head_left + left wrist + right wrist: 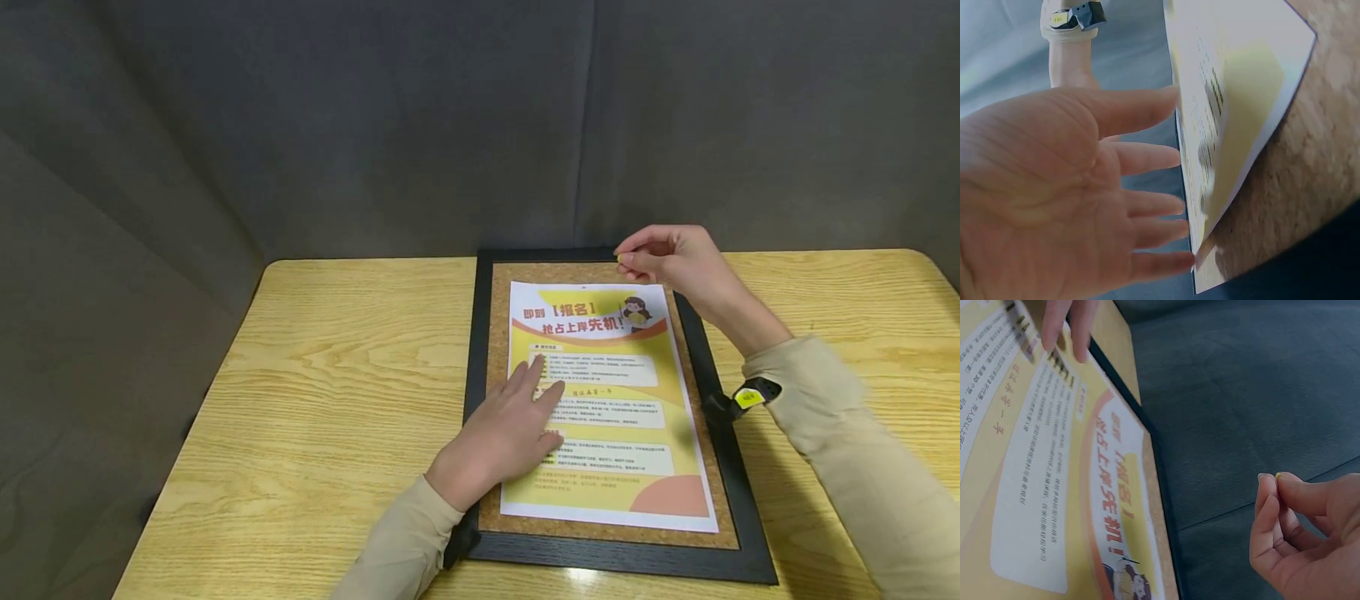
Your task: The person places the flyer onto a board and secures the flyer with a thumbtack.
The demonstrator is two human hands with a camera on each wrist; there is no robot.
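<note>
A black-framed cork board lies flat on the wooden table. On its cork rests a yellow printed flyer. My left hand lies flat on the flyer's left half with straight fingers pressing it down. My right hand hovers over the board's top edge near the flyer's upper right corner. Its thumb and forefinger pinch a small yellow piece, too small to identify. In the right wrist view the flyer and the frame edge run past the left hand's fingertips.
The wooden table extends left and right of the board. Grey padded walls close in the back and left side. A black wrist strap with a yellow label sits on my right sleeve.
</note>
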